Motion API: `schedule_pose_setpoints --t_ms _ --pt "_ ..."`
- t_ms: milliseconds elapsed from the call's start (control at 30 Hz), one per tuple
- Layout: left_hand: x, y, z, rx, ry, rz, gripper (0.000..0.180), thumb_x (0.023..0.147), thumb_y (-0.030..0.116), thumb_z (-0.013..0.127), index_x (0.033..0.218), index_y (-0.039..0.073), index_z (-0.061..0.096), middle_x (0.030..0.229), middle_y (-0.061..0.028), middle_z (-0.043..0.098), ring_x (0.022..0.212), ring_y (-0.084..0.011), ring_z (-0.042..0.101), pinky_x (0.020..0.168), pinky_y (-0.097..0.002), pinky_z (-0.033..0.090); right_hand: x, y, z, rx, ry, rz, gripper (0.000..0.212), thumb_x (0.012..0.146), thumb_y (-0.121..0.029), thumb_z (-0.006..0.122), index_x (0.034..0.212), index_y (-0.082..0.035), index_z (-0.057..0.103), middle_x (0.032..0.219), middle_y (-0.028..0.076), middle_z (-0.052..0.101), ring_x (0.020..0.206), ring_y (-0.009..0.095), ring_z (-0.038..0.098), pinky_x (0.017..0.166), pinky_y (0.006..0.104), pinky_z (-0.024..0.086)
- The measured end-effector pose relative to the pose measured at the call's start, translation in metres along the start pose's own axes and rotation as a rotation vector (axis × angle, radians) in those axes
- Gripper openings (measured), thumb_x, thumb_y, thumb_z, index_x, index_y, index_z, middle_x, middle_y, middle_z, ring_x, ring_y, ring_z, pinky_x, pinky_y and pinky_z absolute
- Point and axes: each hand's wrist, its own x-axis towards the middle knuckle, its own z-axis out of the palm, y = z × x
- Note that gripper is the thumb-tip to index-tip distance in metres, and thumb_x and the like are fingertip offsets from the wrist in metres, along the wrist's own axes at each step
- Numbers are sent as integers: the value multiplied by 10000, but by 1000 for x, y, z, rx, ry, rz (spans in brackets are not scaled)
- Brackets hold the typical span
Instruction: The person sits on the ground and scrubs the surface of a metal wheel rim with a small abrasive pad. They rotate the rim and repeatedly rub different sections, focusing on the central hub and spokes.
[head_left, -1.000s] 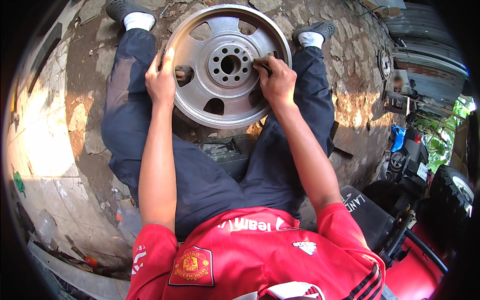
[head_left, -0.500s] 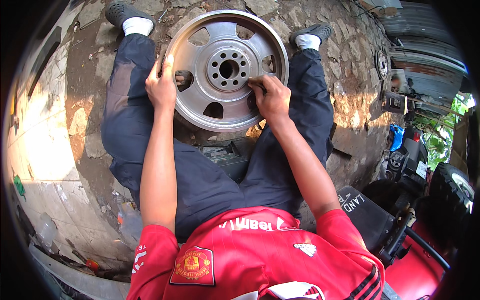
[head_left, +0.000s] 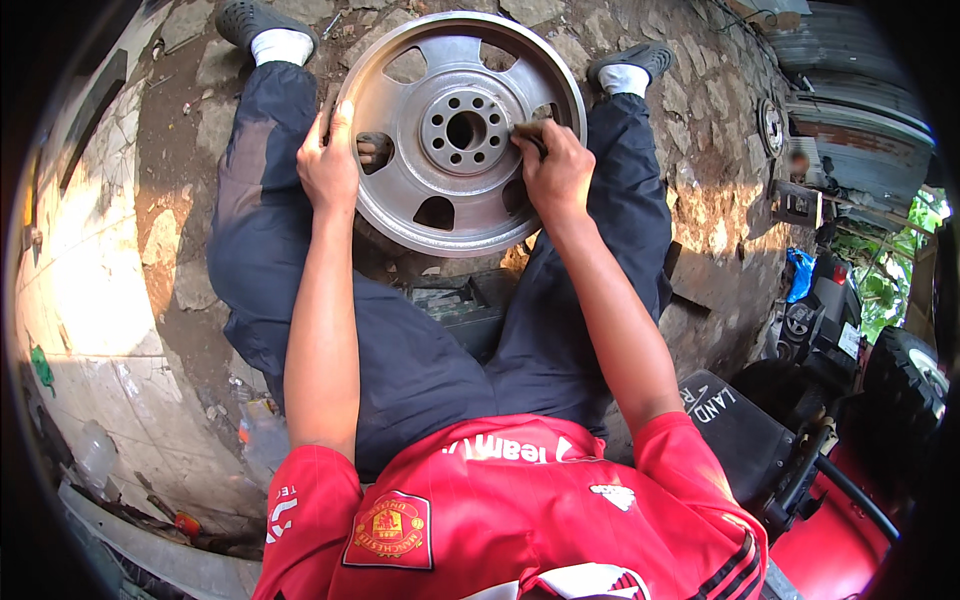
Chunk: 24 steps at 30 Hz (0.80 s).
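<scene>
A bare grey metal wheel rim (head_left: pixel 455 205) is propped between my spread legs, its face toward me. It has a raised hub with a round centre hole and a ring of bolt holes, and several windows around that. My left hand (head_left: pixel 328 165) is closed around the rim's left edge, with fingertips showing through the left window. My right hand (head_left: pixel 558 165) is closed in a pinch on a small dark folded piece (head_left: pixel 530 138), pressed against the wheel face just right of the hub. Its material is hard to make out; it looks like abrasive cloth or paper.
Under the wheel's near side lies a dark box-like object (head_left: pixel 460 305). Rough stone paving (head_left: pixel 715 190) surrounds my feet. To the right stand a red vehicle (head_left: pixel 830 540) and a black tyre (head_left: pixel 905 375). Another wheel (head_left: pixel 770 128) lies at the far right. A clear plastic bottle (head_left: pixel 95 455) is at left.
My right hand has moved up along the right side of the hub with the dark piece. My left hand keeps its hold on the rim. The whole view has shifted slightly.
</scene>
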Motion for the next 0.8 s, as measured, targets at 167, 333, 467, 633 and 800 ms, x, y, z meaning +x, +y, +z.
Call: schedule_pose_setpoints --t_ms 167,333,467,633,800 --pt "1 -2 0 -38 31 -25 517 1058 454 695 1325 15 756 858 -92 779 642 -153 734 574 -305 603 -17 -7 -8 21 -100 -13 125 855 -62 837 964 -72 776 911 125 765 847 313 753 746 410 597" --pt "2 2 1 -50 -29 -33 481 1082 411 673 1366 28 737 965 -91 775 686 -165 742 608 -306 603 0 3 -4 18 -17 -43 116 864 -66 829 969 -71 778 905 120 765 833 317 748 746 408 595" --pt "2 3 -3 -40 -31 -32 471 1082 407 674 1364 36 740 974 -87 775 684 -165 741 607 -306 601 -1 -3 -1 1 -36 -8 107 868 -66 827 966 -68 783 913 118 770 849 311 759 756 403 599" --pt "0 1 2 -88 5 -24 471 1071 422 685 1310 22 759 901 -81 771 651 -151 726 585 -292 592 -4 1 -6 32 -74 -59 113 868 -55 825 972 -64 782 926 111 777 876 302 764 770 394 607" --pt "0 -2 -1 -90 -2 -29 475 1065 419 691 1304 15 762 904 -85 772 639 -145 718 572 -289 593 -4 -4 -6 16 -69 -2 114 869 -51 826 975 -63 784 922 104 777 871 299 765 778 385 611"
